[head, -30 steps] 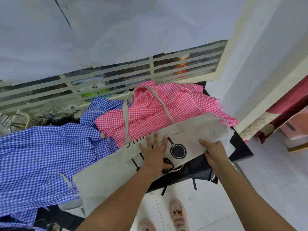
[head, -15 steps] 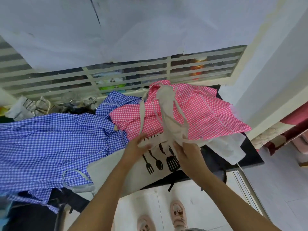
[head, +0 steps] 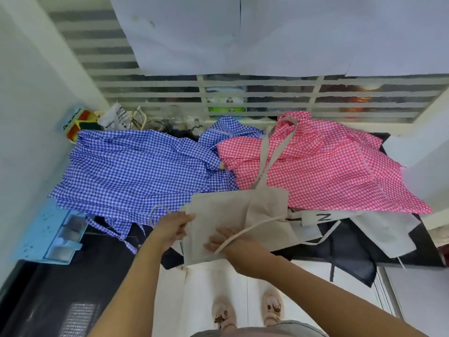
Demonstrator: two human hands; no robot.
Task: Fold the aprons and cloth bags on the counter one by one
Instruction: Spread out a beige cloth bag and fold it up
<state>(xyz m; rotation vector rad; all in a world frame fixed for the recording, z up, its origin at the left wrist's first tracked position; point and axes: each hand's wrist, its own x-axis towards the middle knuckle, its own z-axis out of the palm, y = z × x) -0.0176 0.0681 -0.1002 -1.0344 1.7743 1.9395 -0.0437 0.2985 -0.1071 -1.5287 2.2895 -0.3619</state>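
A beige cloth bag [head: 233, 210] lies folded over at the counter's front edge, plain side up, its straps [head: 272, 152] trailing back across the pink checked apron [head: 328, 166]. My left hand [head: 173, 226] grips the bag's left edge. My right hand [head: 226, 242] rests on the bag's lower part, with one strap draped over my wrist. A blue checked apron [head: 136, 171] is spread on the left. Another pale cloth bag [head: 323, 218] with a printed letter lies to the right, partly under the pink apron.
A dark cloth [head: 349, 254] hangs over the black counter's [head: 104, 229] front edge on the right. A light blue box [head: 56, 237] stands at the left. Packets and small clutter [head: 116, 119] sit by the barred window [head: 243, 96]. My feet [head: 247, 310] stand on white floor tiles.
The bag has been turned over and folded, its cutlery print now hidden. My hands moved from the strap bunch to its left edge and lower part. The view swung left.
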